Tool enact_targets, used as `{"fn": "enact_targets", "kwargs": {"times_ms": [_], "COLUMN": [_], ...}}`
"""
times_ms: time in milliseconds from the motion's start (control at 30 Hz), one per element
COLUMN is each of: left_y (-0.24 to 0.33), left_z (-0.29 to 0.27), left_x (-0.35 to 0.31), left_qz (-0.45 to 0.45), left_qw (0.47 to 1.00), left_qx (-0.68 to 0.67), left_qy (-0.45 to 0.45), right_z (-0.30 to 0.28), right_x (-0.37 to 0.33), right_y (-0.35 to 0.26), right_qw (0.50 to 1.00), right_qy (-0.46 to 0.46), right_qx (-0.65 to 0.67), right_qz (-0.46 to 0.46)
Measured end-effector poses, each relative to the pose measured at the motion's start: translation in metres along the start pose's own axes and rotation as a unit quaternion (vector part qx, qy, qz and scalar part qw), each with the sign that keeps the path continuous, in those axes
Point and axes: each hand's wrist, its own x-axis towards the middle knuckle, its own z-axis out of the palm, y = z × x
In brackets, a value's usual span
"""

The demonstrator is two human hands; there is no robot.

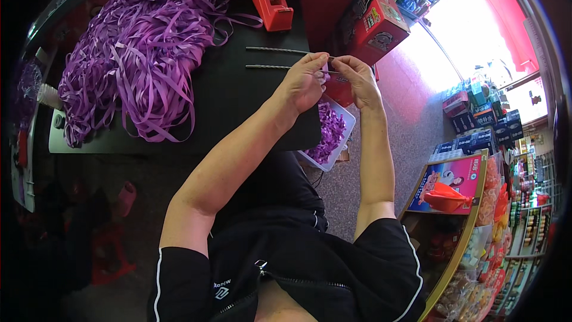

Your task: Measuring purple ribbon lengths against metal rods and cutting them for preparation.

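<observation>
My left hand (307, 80) is closed in a pinch just past the right edge of the black table, with a bit of purple ribbon (326, 68) showing at its fingers. Fingertip to fingertip with it, my right hand (357, 79) is pinched too; what lies between its fingers is too small to make out. Two thin twisted metal rods (268, 49) run side by side from above the tabletop to my fingers, which hide part of their right ends. Below my hands, a white plastic bin (347, 132) holds curled purple ribbon pieces (330, 134).
A big heap of loose purple ribbon (140, 53) covers the left of the black table (238, 113). A red tape dispenser (273, 7) stands at its back. Beyond lie a red box (376, 24), and at right a display case (450, 203) and stocked shelves (530, 220).
</observation>
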Motion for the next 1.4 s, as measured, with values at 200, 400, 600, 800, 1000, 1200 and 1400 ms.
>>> {"fn": "enact_targets", "kwargs": {"times_ms": [200, 400, 600, 800, 1000, 1200, 1400], "left_y": [0.004, 0.004, 0.003, 0.003, 0.003, 0.004, 0.005], "left_z": [0.023, 0.021, 0.019, 0.015, 0.019, 0.015, 0.026], "left_x": [-0.014, -0.013, -0.012, -0.012, -0.012, -0.01, -0.017], "left_qz": [0.009, 0.004, 0.003, 0.021, -0.004, 0.014, -0.011], "left_qw": [0.999, 0.997, 0.997, 0.997, 0.998, 0.998, 0.998], "left_qx": [-0.018, -0.075, -0.072, -0.073, -0.062, -0.06, -0.065], "left_qy": [0.044, 0.022, 0.014, -0.016, 0.016, -0.006, 0.006], "right_z": [-0.02, -0.026, -0.021, -0.013, -0.013, -0.006, -0.031], "right_x": [0.014, 0.05, 0.064, 0.063, 0.059, 0.059, 0.054], "right_y": [-0.002, -0.004, -0.005, -0.01, -0.008, -0.013, 0.01], "right_qw": [0.996, 0.974, 0.919, 0.876, 0.874, 0.848, 0.929], "right_qy": [0.036, -0.065, -0.113, -0.08, -0.05, -0.062, -0.058], "right_qx": [-0.051, -0.163, -0.349, -0.462, -0.465, -0.513, -0.333], "right_qz": [0.06, 0.145, 0.145, 0.108, 0.133, 0.121, 0.147]}}
